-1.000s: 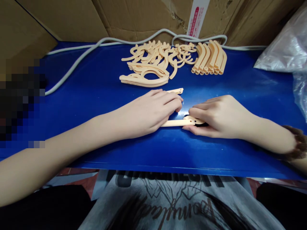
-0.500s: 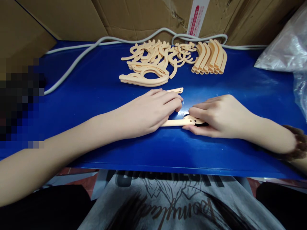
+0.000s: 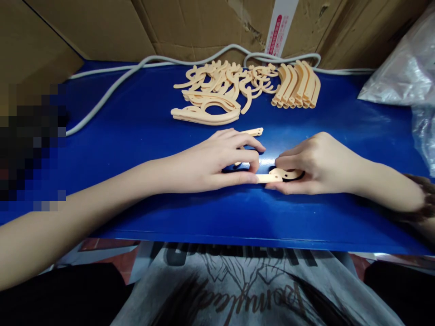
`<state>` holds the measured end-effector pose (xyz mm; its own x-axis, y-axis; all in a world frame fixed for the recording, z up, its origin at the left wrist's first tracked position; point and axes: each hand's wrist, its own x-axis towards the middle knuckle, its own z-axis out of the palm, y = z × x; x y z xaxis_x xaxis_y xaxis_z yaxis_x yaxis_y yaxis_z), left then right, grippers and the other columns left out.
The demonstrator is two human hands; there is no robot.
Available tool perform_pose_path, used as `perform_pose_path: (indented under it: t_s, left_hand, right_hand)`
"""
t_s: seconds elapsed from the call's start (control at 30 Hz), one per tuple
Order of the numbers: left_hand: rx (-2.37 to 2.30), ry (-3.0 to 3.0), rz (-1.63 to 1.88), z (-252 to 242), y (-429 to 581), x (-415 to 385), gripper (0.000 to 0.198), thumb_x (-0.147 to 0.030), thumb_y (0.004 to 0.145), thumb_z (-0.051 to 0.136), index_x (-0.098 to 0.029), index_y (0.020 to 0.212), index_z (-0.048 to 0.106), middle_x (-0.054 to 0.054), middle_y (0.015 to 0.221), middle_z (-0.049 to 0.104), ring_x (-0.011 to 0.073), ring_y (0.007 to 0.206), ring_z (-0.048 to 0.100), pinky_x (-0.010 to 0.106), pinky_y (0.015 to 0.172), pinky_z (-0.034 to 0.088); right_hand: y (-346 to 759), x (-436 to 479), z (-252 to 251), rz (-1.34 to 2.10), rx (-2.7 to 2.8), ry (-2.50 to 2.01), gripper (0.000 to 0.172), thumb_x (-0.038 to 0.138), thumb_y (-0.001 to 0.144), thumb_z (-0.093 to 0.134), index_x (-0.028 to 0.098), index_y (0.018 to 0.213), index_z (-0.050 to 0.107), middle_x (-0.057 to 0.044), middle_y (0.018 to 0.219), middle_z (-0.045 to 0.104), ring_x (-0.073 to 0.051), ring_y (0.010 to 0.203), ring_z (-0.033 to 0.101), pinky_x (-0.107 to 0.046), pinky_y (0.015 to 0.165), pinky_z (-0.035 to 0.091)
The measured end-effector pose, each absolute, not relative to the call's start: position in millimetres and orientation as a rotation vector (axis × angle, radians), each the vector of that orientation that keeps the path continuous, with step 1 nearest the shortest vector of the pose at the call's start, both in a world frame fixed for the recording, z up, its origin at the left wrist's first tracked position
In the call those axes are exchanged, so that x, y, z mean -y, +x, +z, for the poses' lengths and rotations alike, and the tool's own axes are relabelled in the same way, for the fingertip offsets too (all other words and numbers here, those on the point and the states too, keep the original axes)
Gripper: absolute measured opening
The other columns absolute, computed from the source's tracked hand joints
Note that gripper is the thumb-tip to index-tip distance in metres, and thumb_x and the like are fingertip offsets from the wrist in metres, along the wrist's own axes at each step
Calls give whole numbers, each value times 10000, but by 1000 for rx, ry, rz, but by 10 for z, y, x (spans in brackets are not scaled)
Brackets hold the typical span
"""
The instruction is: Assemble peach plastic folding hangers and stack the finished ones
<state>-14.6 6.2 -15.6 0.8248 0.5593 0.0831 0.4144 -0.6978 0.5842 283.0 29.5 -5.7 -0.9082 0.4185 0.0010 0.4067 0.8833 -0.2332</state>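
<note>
The left hand [image 3: 226,162] has shifted toward the right hand [image 3: 316,164] since the earlier frame, its fingers now more bent. Its thumb and a fingertip pinch the slim, straight cream plastic bar [image 3: 268,178] narrowly. The right hand closes on the curved cream plastic piece [image 3: 287,174], whose tip meets the bar's right end, on the shiny blue tabletop [image 3: 210,217]. Beyond the bar, partly behind the left hand, lies a holed cream plastic strip [image 3: 254,132]. Farther beyond the bar are stacked, bowed cream plastic pieces [image 3: 205,117], a jumbled heap of cream plastic hooks [image 3: 222,78] and a neat row of curved cream plastic arms [image 3: 296,86].
</note>
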Motion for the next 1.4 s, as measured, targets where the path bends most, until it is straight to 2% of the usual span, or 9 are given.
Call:
perform_pose_path:
  t_s: [0.13,0.37,0.47,0.6,0.67,0.77,1.0,1.23,1.4]
  left_hand:
    - [-683,2433,345,-177,-150,-72,311,-559,1154,703,-260,1077,742,90,1715,633,361,1768,373,603,1431,314]
    - [-705,2430,309,-138,-111,-30,373,-477,1225,540,-237,939,559,112,1712,631,335,1726,439,593,1428,323]
    - [-676,2469,318,-143,-112,-21,373,-471,1238,499,-229,983,621,133,1705,630,338,1738,427,593,1437,323]
    - [-688,2532,304,-174,-116,-14,347,-420,1251,453,-224,1292,737,146,1745,599,343,1780,368,652,1479,241]
    - [-696,2547,304,-188,-117,-21,361,-411,1247,450,-225,1345,743,153,1750,595,360,1778,371,687,1479,227]
    - [-712,2562,320,-202,-118,-42,356,-420,1235,473,-225,1302,762,161,1742,599,379,1752,407,699,1463,256]
    - [-713,2575,374,-213,-115,-51,314,-408,1215,517,-217,1182,765,155,1688,636,367,1705,465,604,1429,340]
    - [-726,2592,365,-210,-122,-55,322,-427,1221,515,-245,1267,777,127,1692,637,343,1669,496,585,1427,347]
    - [-713,2608,384,-225,-128,-56,323,-404,1222,515,-218,1260,777,151,1677,645,362,1692,480,592,1419,358]
  right_hand:
    - [2818,-298,-61,401,2989,-696,676,713,1175,431,230,716,541,17,589,494,-121,525,380,-346,593,203]
    - [2783,-278,-22,456,2954,-792,718,790,1167,357,244,717,477,27,563,454,-123,516,360,-354,612,192]
    - [2762,-273,-7,487,2939,-831,743,825,1156,328,247,707,453,25,547,455,-123,502,370,-346,605,196]
    - [2737,-264,-4,499,2922,-874,727,805,1162,327,248,713,457,22,548,469,-125,495,386,-333,601,216]
    - [2732,-260,-6,488,2918,-898,715,801,1159,339,250,720,458,21,554,481,-128,496,392,-331,602,220]
    - [2732,-254,-7,474,2907,-939,685,783,1151,372,257,715,426,24,550,473,-128,497,381,-333,606,217]
    - [2743,-232,9,488,2905,-988,605,714,1138,451,255,744,467,11,578,519,-144,527,414,-344,634,219]
    - [2738,-224,1,425,2913,-997,664,771,1147,377,255,740,475,-7,577,542,-147,524,414,-348,623,216]
    - [2736,-216,-2,347,2915,-1026,663,769,1141,375,253,737,474,-20,583,550,-155,524,424,-363,617,184]
